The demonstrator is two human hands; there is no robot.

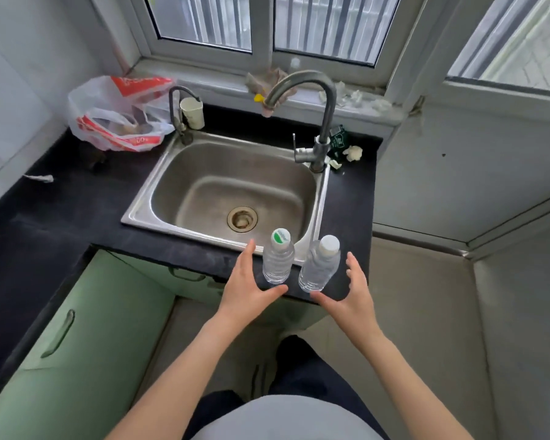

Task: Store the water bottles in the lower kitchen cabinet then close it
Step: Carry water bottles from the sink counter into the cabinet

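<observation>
Ten o'clock, on the dark surface (77, 211): a red-and-white plastic bag (118, 115). Eight o'clock, lower down: green lower cabinet doors (86, 312), closed. Just below centre: left hand (251, 287) spread wide beside the green-capped bottle (278, 262), not gripping. Next, the white-capped bottle (319, 268), both upright at the surface's front edge, before the sink (146, 198). Four o'clock from centre: right hand (353, 293), spread likewise, gripping nothing.

Likely hazard: toppling a tall, light bottle off the edge or into the sink with a glancing grab.

Two bottles, two hands, two visible cabinet doors, one sink.
</observation>
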